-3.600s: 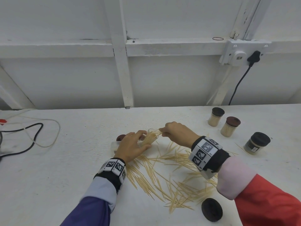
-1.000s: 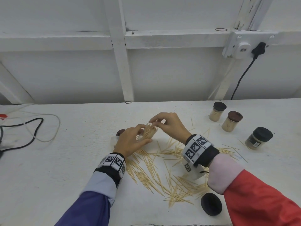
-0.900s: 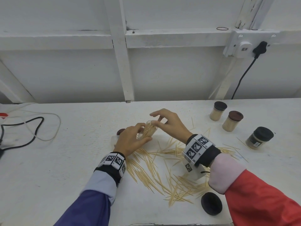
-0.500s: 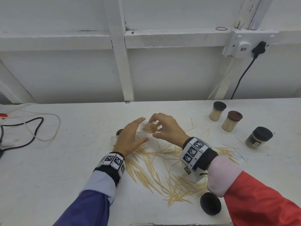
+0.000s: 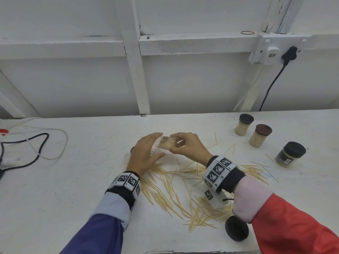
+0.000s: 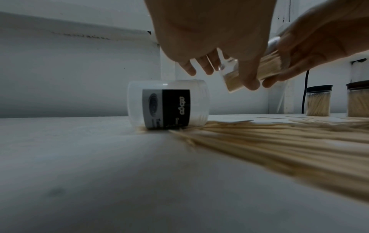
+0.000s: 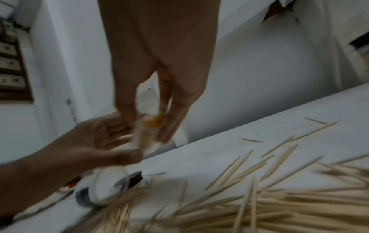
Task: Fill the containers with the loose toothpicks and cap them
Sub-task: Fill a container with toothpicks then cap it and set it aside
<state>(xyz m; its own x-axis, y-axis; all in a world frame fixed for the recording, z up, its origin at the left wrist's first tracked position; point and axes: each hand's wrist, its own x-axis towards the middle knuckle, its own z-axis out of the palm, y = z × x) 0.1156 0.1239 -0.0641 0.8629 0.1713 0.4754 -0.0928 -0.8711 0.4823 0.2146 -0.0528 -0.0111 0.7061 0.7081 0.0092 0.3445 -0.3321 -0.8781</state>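
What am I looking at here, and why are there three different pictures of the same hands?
No machine: a person wears three cameras, one on the head and one on each wrist. The head view looks down at a white table. The right hand holds a small clear container packed with toothpicks, tilted; the left hand is open beside it. Loose toothpicks lie scattered below. An empty labelled container lies on its side in the left wrist view. Three capped containers stand at the right, and a dark lid lies near the front edge.
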